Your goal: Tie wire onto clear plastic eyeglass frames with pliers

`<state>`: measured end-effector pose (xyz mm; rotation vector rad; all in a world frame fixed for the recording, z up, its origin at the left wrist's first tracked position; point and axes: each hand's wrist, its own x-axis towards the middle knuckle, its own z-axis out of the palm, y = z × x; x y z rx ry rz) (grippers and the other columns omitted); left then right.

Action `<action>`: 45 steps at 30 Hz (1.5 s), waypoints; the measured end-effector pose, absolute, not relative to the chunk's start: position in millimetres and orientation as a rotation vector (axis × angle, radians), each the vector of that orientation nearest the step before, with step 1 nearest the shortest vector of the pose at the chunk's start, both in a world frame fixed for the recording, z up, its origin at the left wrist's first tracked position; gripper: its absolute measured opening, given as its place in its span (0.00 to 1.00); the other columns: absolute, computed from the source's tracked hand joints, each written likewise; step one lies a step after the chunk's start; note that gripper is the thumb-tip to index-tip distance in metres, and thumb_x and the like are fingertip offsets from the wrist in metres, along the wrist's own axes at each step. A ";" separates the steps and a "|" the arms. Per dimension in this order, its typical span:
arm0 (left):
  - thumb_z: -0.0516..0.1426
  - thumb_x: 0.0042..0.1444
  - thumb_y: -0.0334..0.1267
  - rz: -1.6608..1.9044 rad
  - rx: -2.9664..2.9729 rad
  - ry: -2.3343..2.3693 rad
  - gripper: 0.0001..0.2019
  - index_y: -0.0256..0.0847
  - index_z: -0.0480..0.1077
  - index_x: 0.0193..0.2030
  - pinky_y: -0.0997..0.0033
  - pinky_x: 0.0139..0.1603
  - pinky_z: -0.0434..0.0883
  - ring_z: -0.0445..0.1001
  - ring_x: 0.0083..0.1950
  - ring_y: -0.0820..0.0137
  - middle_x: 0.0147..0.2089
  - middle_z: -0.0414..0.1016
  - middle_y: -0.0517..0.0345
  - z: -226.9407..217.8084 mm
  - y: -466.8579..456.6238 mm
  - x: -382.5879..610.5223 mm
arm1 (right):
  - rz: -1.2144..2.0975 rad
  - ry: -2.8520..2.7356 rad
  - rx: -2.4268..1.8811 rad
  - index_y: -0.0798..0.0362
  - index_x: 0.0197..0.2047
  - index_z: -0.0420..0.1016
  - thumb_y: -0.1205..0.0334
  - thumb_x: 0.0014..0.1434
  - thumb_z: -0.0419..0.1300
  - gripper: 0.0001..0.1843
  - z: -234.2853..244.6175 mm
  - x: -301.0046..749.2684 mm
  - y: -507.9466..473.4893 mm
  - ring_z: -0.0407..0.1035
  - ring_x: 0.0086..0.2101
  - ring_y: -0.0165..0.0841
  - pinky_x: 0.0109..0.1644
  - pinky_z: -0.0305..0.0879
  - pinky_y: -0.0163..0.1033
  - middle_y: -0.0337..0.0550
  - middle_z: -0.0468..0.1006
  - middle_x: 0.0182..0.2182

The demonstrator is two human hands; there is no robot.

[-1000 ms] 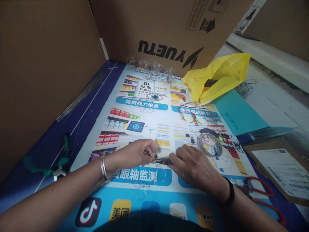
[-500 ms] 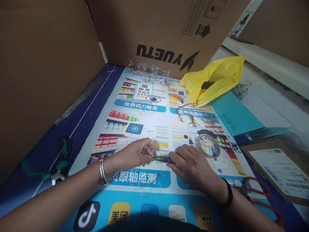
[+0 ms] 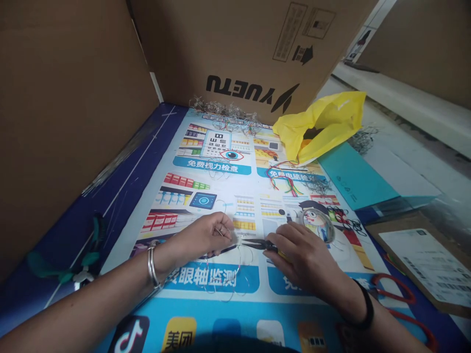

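Note:
My left hand (image 3: 212, 234) is closed in a pinch on a thin wire (image 3: 239, 239) whose loops hang below the fingers over the printed sheet. My right hand (image 3: 298, 250) is wrapped around the handles of needle-nose pliers (image 3: 253, 243). The jaws point left toward the left fingertips, a short gap away, close to the wire; whether they touch it I cannot tell. A roll of clear tape (image 3: 328, 226) lies just beyond my right hand. Red-handled scissors (image 3: 395, 289) rest by my right forearm.
Green-handled pliers (image 3: 93, 245) lie at the left. A heap of bent wires (image 3: 224, 110) sits by the cardboard box (image 3: 250, 49). At the right are a yellow bag (image 3: 331, 125), coloured cords (image 3: 290, 185), a teal folder (image 3: 358, 176) and a labelled cardboard piece (image 3: 423, 264).
My right hand and the pliers have drawn a little to the right, away from the left fingertips. The left hand keeps its pinch. The view has shifted slightly.

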<state>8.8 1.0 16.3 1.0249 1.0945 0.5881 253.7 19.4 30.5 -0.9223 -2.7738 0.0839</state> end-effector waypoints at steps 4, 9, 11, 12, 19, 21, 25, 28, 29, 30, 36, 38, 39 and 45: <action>0.59 0.48 0.36 0.599 0.995 1.075 0.11 0.39 0.61 0.36 0.79 0.19 0.54 0.59 0.20 0.81 0.27 0.65 0.67 19.0 1.1 8.6 | 0.063 -2.727 -0.918 0.55 0.37 0.71 0.59 0.60 0.53 0.10 30.3 253.6 19.4 0.62 0.33 0.35 0.37 0.58 0.40 0.47 0.70 0.31; 0.60 0.48 0.36 0.604 0.991 1.055 0.10 0.39 0.62 0.35 0.78 0.19 0.54 0.59 0.21 0.81 0.27 0.65 0.66 21.2 1.6 8.4 | 0.066 -2.699 -0.974 0.55 0.38 0.71 0.59 0.60 0.52 0.10 31.5 257.1 25.4 0.62 0.33 0.35 0.36 0.58 0.41 0.46 0.70 0.31; 0.60 0.49 0.36 0.602 0.988 1.054 0.10 0.39 0.62 0.35 0.78 0.19 0.53 0.59 0.20 0.81 0.27 0.65 0.66 20.1 1.9 8.1 | 0.093 -2.717 -1.013 0.55 0.38 0.70 0.58 0.60 0.52 0.10 31.2 258.5 27.5 0.63 0.33 0.35 0.37 0.58 0.41 0.46 0.70 0.31; 0.59 0.49 0.36 0.601 0.989 1.054 0.10 0.39 0.61 0.35 0.78 0.19 0.53 0.59 0.20 0.81 0.27 0.64 0.66 19.3 1.9 8.0 | 0.110 -2.725 -1.026 0.55 0.38 0.70 0.58 0.60 0.52 0.10 30.8 259.1 28.3 0.63 0.34 0.36 0.37 0.58 0.41 0.47 0.70 0.31; 0.60 0.50 0.39 0.580 1.016 1.060 0.12 0.40 0.61 0.36 0.78 0.20 0.54 0.59 0.21 0.81 0.28 0.64 0.66 17.3 1.2 7.4 | 0.189 -2.753 -1.029 0.55 0.39 0.70 0.58 0.60 0.53 0.10 22.2 258.9 30.1 0.64 0.35 0.35 0.38 0.59 0.39 0.47 0.71 0.33; 0.60 0.50 0.40 0.576 1.023 1.067 0.12 0.40 0.62 0.36 0.78 0.20 0.53 0.58 0.20 0.81 0.27 0.64 0.67 16.9 0.9 7.7 | 0.165 -2.749 -1.031 0.55 0.38 0.71 0.57 0.60 0.53 0.10 20.6 257.9 29.9 0.65 0.34 0.34 0.36 0.58 0.38 0.46 0.71 0.32; 0.59 0.51 0.42 0.584 1.048 1.109 0.11 0.40 0.62 0.35 0.78 0.19 0.54 0.58 0.20 0.81 0.28 0.64 0.66 14.2 -0.7 9.8 | 0.106 -2.749 -1.046 0.55 0.35 0.71 0.57 0.61 0.51 0.12 22.8 255.9 28.3 0.65 0.31 0.32 0.33 0.57 0.36 0.45 0.71 0.29; 0.58 0.51 0.42 0.600 1.071 1.165 0.10 0.40 0.63 0.36 0.78 0.19 0.54 0.59 0.21 0.80 0.27 0.64 0.66 13.3 -3.4 12.7 | 0.098 -2.744 -1.062 0.54 0.34 0.71 0.56 0.62 0.51 0.13 27.1 254.7 25.1 0.64 0.30 0.32 0.32 0.56 0.36 0.44 0.71 0.28; 0.58 0.52 0.42 0.609 1.081 1.183 0.10 0.40 0.63 0.35 0.78 0.20 0.54 0.59 0.21 0.80 0.27 0.63 0.66 13.5 -4.6 13.8 | 0.107 -2.737 -1.073 0.55 0.34 0.71 0.56 0.62 0.51 0.13 28.5 254.3 23.7 0.64 0.30 0.32 0.32 0.56 0.36 0.44 0.71 0.28; 0.58 0.52 0.41 0.619 1.092 1.202 0.09 0.40 0.63 0.35 0.78 0.20 0.55 0.59 0.21 0.79 0.27 0.63 0.66 13.9 -5.8 14.8 | 0.121 -2.731 -1.083 0.55 0.35 0.71 0.56 0.62 0.51 0.13 29.8 253.9 22.0 0.65 0.30 0.32 0.33 0.56 0.36 0.44 0.71 0.28; 0.56 0.54 0.41 0.674 1.087 1.284 0.08 0.41 0.64 0.38 0.77 0.24 0.59 0.62 0.25 0.77 0.29 0.65 0.64 14.0 -12.0 18.8 | 0.204 -2.735 -1.157 0.54 0.33 0.70 0.55 0.62 0.50 0.14 35.0 252.9 13.2 0.64 0.30 0.32 0.32 0.55 0.36 0.43 0.70 0.27; 0.55 0.55 0.41 0.691 1.051 1.295 0.08 0.41 0.64 0.39 0.76 0.24 0.60 0.62 0.25 0.77 0.29 0.64 0.64 13.7 -13.3 19.7 | 0.219 -2.744 -1.173 0.54 0.32 0.69 0.55 0.62 0.50 0.14 35.7 253.1 12.0 0.64 0.30 0.32 0.32 0.54 0.36 0.42 0.70 0.27; 0.55 0.55 0.40 0.701 1.029 1.299 0.07 0.41 0.64 0.39 0.76 0.24 0.60 0.62 0.25 0.77 0.29 0.64 0.64 13.8 -13.7 20.1 | 0.218 -2.748 -1.178 0.54 0.31 0.69 0.55 0.62 0.50 0.14 35.8 253.1 11.8 0.64 0.29 0.32 0.32 0.54 0.36 0.42 0.70 0.27; 0.55 0.54 0.37 0.766 0.932 1.273 0.07 0.41 0.63 0.40 0.76 0.23 0.59 0.60 0.23 0.77 0.24 0.62 0.66 15.2 -14.3 22.6 | 0.166 -2.758 -1.197 0.54 0.31 0.69 0.56 0.62 0.50 0.14 35.2 252.5 12.3 0.64 0.29 0.32 0.32 0.53 0.36 0.42 0.70 0.26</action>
